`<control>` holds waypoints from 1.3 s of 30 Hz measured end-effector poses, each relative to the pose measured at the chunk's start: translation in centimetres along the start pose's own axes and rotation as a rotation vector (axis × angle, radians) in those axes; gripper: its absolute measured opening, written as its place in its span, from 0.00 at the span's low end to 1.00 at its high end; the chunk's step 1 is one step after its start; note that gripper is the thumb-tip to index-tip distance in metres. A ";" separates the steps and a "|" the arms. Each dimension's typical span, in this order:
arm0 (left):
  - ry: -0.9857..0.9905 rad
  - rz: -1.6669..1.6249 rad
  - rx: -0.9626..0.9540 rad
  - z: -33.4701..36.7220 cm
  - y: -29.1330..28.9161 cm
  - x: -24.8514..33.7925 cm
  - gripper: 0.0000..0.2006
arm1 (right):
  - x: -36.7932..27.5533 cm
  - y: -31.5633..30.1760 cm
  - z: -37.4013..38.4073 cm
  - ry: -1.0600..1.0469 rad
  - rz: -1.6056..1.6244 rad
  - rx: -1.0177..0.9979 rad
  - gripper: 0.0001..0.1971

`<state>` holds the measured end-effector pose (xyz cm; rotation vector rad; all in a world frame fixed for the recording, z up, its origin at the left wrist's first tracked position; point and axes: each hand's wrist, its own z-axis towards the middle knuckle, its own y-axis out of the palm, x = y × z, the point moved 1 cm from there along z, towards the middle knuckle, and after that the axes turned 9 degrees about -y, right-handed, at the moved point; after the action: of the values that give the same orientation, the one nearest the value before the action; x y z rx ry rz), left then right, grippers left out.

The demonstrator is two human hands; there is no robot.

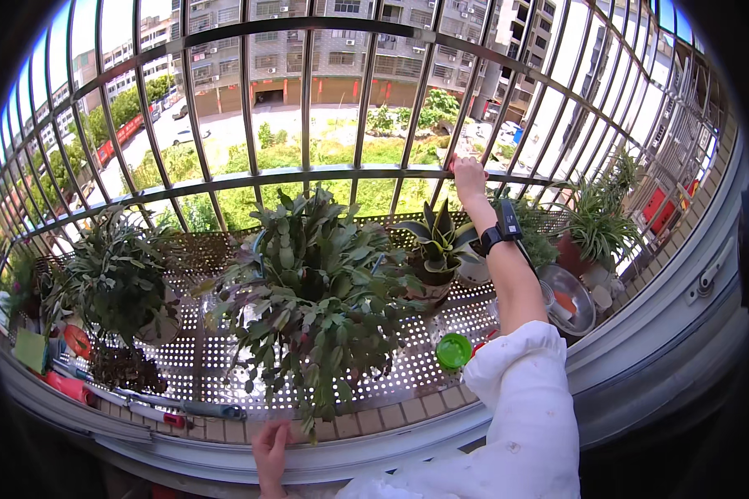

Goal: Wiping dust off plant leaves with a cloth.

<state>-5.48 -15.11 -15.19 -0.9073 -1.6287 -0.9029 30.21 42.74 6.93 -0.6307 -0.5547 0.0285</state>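
The big trailing succulent fills the frame's middle on the perforated shelf; leaning further out could knock it or the small striped potted plant at centre right. The right hand, upper centre right, is clamped on the window grille's rail, while the left hand, fingers together, presses the tiled sill at bottom centre, where it could slip.

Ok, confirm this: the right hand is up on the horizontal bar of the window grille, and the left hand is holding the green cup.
Not quite. In the head view the left hand rests on the window ledge, holding nothing; the green cup sits apart on the perforated shelf. The right hand is on the horizontal bar.
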 end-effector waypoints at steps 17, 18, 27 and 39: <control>-0.026 0.020 -0.089 0.9 -0.4 0.2 0.07 | 0.7 -16.5 5.9 0.546 0.707 0.149 0.16; -0.033 0.008 -0.110 0.7 -0.4 0.4 0.07 | 1.3 -16.8 6.8 0.477 0.621 0.374 0.17; -0.024 -0.012 -0.109 0.8 -0.1 -0.4 0.07 | 1.8 -10.4 11.4 0.385 0.326 0.486 0.18; 0.009 0.110 -0.109 0.3 0.1 0.7 0.07 | -3.5 -9.0 1.8 0.396 0.751 -0.251 0.10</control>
<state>-5.66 -14.78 -14.58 -1.0559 -1.5178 -0.9248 25.06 35.79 11.52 -1.0333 0.0868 0.5360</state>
